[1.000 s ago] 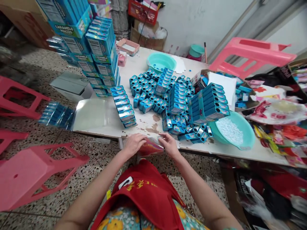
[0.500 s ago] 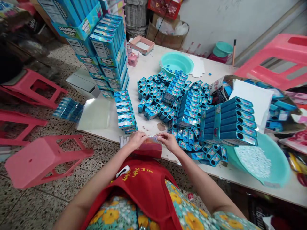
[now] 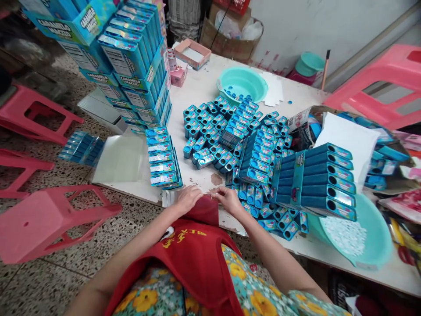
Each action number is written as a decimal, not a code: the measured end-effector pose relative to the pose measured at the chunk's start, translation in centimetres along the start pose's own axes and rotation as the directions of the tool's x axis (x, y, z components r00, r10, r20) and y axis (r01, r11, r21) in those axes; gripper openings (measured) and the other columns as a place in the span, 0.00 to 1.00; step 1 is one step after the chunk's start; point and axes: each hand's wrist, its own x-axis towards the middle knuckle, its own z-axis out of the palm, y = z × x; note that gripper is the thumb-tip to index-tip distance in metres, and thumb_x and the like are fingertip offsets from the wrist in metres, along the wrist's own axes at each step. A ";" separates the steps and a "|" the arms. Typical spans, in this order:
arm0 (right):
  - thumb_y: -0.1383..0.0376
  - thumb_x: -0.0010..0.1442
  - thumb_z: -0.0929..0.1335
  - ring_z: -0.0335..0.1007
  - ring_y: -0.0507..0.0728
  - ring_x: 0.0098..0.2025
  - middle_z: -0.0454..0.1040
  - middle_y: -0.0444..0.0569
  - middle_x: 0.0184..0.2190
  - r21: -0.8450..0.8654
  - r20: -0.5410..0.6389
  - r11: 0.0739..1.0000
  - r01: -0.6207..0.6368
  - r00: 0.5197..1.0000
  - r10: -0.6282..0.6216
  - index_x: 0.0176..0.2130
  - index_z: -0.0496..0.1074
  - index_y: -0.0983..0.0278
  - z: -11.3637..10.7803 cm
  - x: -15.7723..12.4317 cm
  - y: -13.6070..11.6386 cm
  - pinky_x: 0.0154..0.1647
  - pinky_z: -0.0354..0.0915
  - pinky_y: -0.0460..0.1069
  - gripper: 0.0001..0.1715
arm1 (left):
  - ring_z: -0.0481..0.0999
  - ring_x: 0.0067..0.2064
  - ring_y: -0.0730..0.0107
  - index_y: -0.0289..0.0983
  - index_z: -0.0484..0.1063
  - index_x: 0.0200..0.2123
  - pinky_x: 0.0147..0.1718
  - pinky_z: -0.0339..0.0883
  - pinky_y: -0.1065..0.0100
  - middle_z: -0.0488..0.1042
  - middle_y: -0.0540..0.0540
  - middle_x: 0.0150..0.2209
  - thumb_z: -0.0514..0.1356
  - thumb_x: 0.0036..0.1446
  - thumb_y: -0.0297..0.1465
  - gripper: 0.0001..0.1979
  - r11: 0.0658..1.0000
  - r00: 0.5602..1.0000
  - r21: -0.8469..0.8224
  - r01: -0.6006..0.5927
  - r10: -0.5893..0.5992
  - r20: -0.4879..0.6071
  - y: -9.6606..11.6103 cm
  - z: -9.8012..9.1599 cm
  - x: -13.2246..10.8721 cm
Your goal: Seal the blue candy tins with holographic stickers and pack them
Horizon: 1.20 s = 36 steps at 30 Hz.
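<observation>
At the bottom centre of the frame, both hands meet at the near edge of the white table [image 3: 197, 94]. The left hand [image 3: 188, 198] is loosely curled and the right hand [image 3: 226, 199] has its fingers bent. The fingertips of both pinch the top edge of a red packet [image 3: 206, 210], which hangs against the table's edge just above the red apron [image 3: 197, 254]. There are two teal basins. The one at upper centre [image 3: 226, 79] holds a few small blue pieces, and the one at lower right [image 3: 378, 228] holds a heap of tiny white pellets. Resting over that second basin's rim is a blue display tray [image 3: 297, 175] filled with long blue boxes, about six ends showing. Between the basins lies a spread of small open blue boxes [image 3: 210, 136], too many to count. Just left of it is a leaning row of roughly seven closed ones [image 3: 162, 156]. A tall stack of blue cartons [image 3: 131, 57] fills the upper left. Beside it at the top are one shallow pink box [image 3: 192, 52] with a white inside and one cardboard box [image 3: 230, 46] holding plastic bags. A small teal tub [image 3: 308, 65] sits at the upper right. There are four pink stools, three [image 3: 49, 219] at the left and one [image 3: 384, 83] at the right.
</observation>
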 end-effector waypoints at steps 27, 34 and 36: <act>0.60 0.56 0.66 0.64 0.54 0.28 0.71 0.46 0.24 -0.254 0.161 0.961 0.108 0.985 -0.068 0.24 0.71 0.63 -0.9 3.3 0.3 0.29 0.56 0.47 0.12 | 0.71 0.35 0.66 0.40 0.71 0.31 0.34 0.58 0.71 0.74 0.47 0.31 0.45 0.61 0.47 0.22 0.953 0.936 -0.017 0.302 -0.293 0.195 -8.2 -3.2 -8.1; 0.57 0.57 0.66 0.65 0.53 0.27 0.71 0.45 0.23 -0.180 0.203 0.976 0.119 0.976 -0.081 0.25 0.71 0.63 1.1 3.9 0.3 0.29 0.56 0.47 0.15 | 0.71 0.34 0.65 0.38 0.71 0.28 0.33 0.57 0.70 0.74 0.45 0.29 0.40 0.62 0.49 0.28 0.911 0.880 0.184 0.370 -0.407 0.245 -8.9 -3.5 -10.8; 0.56 0.56 0.67 0.65 0.53 0.26 0.72 0.45 0.22 -0.143 0.195 0.985 0.094 0.979 -0.065 0.25 0.72 0.63 1.3 4.0 0.3 0.28 0.57 0.47 0.16 | 0.72 0.38 0.61 0.37 0.73 0.30 0.37 0.58 0.67 0.75 0.41 0.32 0.43 0.61 0.49 0.27 0.868 0.882 0.276 0.413 -0.456 0.117 -8.0 -3.6 -11.2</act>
